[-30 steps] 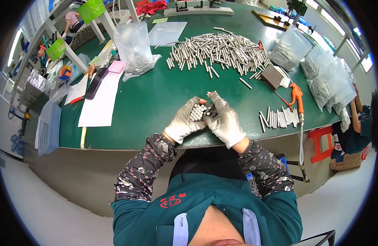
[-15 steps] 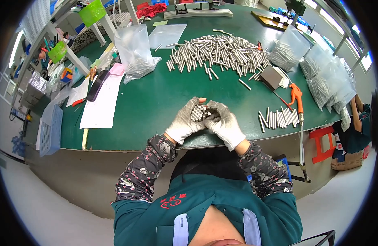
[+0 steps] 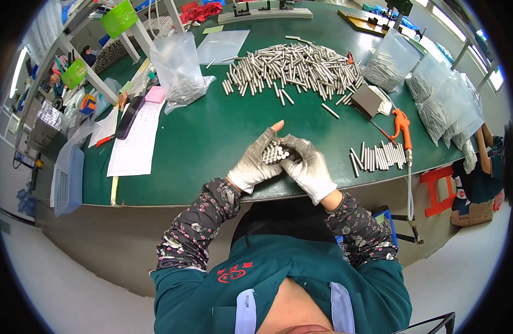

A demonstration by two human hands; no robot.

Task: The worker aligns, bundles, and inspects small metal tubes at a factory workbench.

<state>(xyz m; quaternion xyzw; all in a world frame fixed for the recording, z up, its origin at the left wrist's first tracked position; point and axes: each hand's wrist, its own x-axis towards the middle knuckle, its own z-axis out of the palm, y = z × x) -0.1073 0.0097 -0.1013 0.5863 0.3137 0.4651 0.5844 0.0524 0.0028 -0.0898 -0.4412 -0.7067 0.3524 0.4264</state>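
A bundle of short metal pins (image 3: 272, 153) sits between my two gloved hands, its round ends facing up. My left hand (image 3: 253, 164) curls around the bundle's left side, with its thumb raised away from the pins. Against the right side, my right hand (image 3: 309, 171) is closed with its fingers on the pins. Both hands are just above the near edge of the green table (image 3: 212, 150). Beyond them lies a large heap of loose pins (image 3: 292, 69). To the right, several pins lie in a rough row (image 3: 381, 157).
An orange air gun (image 3: 401, 129) with a hose lies right, near a brown block (image 3: 366, 101). Clear bags of pins (image 3: 443, 111) stand at the right edge, with another person's arm (image 3: 483, 150) beside them. Left are a plastic bag (image 3: 178, 72), papers (image 3: 135, 139) and a blue basket (image 3: 69, 178).
My left thumb has lifted off the bundle and now points up and away. The bundle has tilted slightly in my hands, and the right hand has shifted a little.
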